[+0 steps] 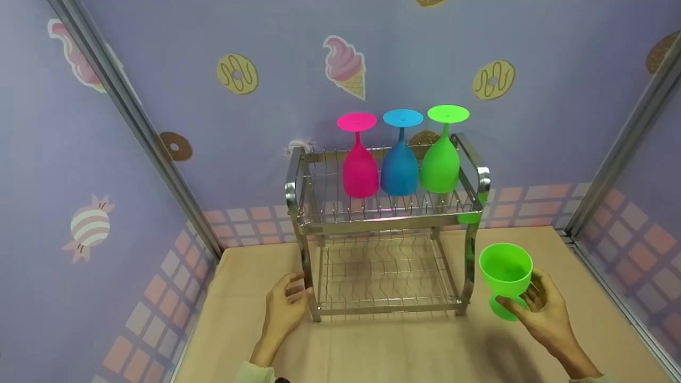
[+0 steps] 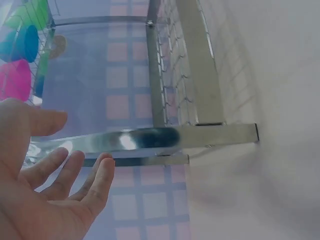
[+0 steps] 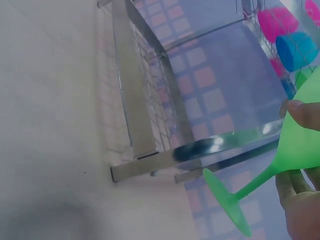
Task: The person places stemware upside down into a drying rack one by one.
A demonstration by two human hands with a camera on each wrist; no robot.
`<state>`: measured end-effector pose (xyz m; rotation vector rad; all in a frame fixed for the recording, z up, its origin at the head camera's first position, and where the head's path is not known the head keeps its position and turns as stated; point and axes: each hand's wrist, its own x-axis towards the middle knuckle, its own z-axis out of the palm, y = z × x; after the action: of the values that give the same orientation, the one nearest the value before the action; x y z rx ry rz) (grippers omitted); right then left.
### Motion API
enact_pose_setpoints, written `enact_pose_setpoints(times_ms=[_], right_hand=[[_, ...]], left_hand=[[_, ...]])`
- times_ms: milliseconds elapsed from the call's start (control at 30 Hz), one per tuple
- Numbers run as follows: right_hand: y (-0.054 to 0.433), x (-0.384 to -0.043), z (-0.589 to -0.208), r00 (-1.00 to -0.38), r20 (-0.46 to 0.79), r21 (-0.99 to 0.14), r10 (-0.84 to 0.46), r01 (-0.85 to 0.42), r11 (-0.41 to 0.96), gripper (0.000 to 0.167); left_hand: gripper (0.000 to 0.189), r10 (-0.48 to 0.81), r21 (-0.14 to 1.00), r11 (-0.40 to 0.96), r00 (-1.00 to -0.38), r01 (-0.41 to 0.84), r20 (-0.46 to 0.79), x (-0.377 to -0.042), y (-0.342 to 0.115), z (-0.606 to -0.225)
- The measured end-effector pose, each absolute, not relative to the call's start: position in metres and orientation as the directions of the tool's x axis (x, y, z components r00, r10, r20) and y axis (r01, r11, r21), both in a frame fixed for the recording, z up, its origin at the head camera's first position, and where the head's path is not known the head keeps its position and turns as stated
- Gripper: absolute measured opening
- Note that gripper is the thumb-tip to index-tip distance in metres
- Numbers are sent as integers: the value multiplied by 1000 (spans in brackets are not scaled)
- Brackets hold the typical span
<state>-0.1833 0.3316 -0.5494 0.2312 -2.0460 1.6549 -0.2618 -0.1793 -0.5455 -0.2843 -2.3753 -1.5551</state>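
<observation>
A two-tier metal dish rack [image 1: 383, 223] stands in front of me. On its upper tier, pink [image 1: 360, 170], blue [image 1: 400, 170] and green [image 1: 440, 167] goblets sit upside down in a row, feet up. To the right of the rack, my right hand [image 1: 545, 314] holds a second green goblet [image 1: 505, 266], mouth up. In the right wrist view the thumb and fingers grip this goblet's bowl [image 3: 302, 140], its stem and foot uncovered. My left hand [image 1: 286, 306] is beside the rack's left front leg, fingers loosely bent, holding nothing; the leg [image 2: 160, 140] passes close to its fingertips.
The rack's lower tier [image 1: 383, 271] is a wire shelf near the table [image 1: 372, 351]. Behind rises a purple wall [image 1: 292, 96] with sweets printed on it. Metal posts [image 1: 143, 127] mark the corners, and side walls stand left and right.
</observation>
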Motion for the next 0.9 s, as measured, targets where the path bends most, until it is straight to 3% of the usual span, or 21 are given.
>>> enact_pose_setpoints(times_ms=[467, 733, 900], right_hand=[[289, -168, -512, -784, 615, -741, 81, -541, 397, 90], [275, -164, -502, -657, 753, -535, -52, -655, 533, 94], [264, -161, -497, -617, 777, -432, -125, -667, 607, 99]], left_hand=[[44, 218, 858, 333, -917, 392, 334, -226, -156, -525], [52, 307, 861, 292, -894, 416, 328, -210, -137, -509], [55, 344, 852, 277, -874, 444, 343, -201, -126, -499]])
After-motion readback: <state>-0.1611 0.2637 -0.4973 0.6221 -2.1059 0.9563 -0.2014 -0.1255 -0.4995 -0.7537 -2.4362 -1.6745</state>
